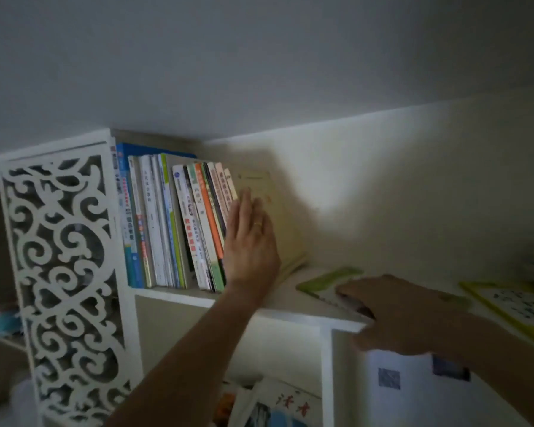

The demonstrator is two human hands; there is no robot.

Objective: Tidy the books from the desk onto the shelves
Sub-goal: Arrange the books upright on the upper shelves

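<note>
Cream book (278, 217) under left hand (250, 241)

Bare forearms; 1 gold ring (257, 224) on the left hand (250, 238).

A home study corner: ornate white bookshelf (59, 257) with upright books (173, 229) against plain wall.

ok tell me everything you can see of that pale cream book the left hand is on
The pale cream book is a large thin softcover with a plain yellowish cover and faint, unreadable print near its top. It stands on the white shelf at the right end of the row of upright books, tilted, its top leaning left against them. The left hand presses flat on its cover, fingers straight, a ring on one. Its lower edge fans slightly on the shelf board.
</note>
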